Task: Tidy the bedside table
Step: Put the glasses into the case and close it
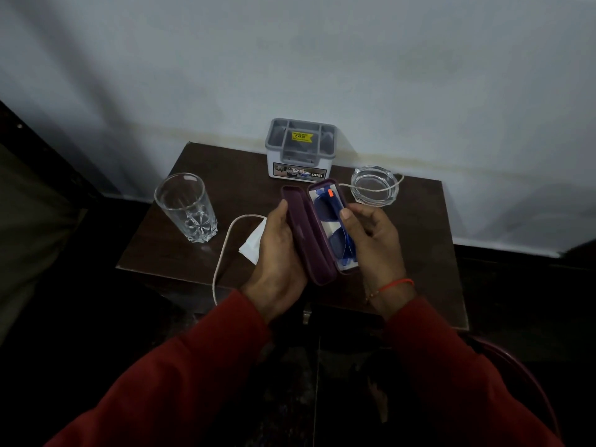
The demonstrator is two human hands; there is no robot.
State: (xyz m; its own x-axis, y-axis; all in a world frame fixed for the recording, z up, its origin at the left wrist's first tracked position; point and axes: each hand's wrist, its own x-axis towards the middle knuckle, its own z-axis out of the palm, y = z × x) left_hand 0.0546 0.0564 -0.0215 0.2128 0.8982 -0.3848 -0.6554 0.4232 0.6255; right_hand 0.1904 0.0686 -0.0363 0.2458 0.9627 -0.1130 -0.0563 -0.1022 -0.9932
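- We find the bedside table (180,253) a dark wooden top set against a pale wall, its far edge along the wall and its near edge toward the person.
- We note a grey compartmented organiser (301,150) standing at the middle of the far edge; its compartments appear empty, so we judge it the likely home for small loose items.
- We record a tall clear glass (185,211) upright near the left edge, apparently empty, well apart from the hands.
- We find the purple spectacle case (303,233) held open above the middle of the tabletop, hinge line running front to back.
- The left hand (279,253) cups the lid half from beneath and outside, thumb on its rim; we judge this steadies the case while it is filled.
- The right hand (371,240) grips the tray half, thumb pressing on the blue glasses (338,240) lying inside, seemingly to seat them before closing.
- A clear glass ashtray (374,185) sits at the far right corner.
- A pale cable (222,253) loops over the near left part of the top and off the near edge; a similar strand crosses the ashtray. Whether they join we cannot tell. It may snag when the case is set down.
- A white folded paper (253,245) lies just beside the left hand, partly hidden by it.
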